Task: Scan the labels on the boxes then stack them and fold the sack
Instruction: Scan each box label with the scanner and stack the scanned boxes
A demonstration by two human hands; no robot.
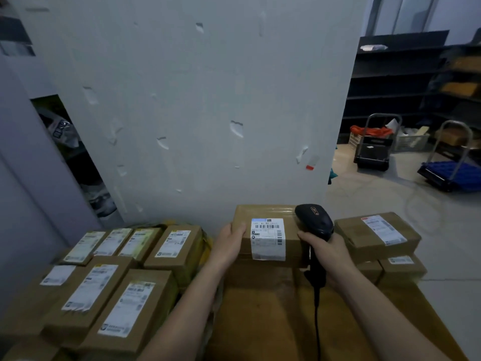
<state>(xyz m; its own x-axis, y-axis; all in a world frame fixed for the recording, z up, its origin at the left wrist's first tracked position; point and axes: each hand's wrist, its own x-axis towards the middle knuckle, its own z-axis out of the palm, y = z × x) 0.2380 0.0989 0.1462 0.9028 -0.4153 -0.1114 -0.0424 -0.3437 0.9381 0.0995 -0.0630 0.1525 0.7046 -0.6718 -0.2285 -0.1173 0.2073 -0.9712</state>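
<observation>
Two grips were busy: left grip (pixel 229 246) held box (pixel 265 212) by its left edge; right grip (pixel 330 256) was wrapped round scanner (pixel 315 222), head just beside label (pixel 268 243), box between both grips. Risks, imo: scanner aimed off barcode (pixel 266 226) = no read; one-sided hold could tip box; cord (pixel 317 321) might snag stack (pixel 377 235) right of right grip.
</observation>
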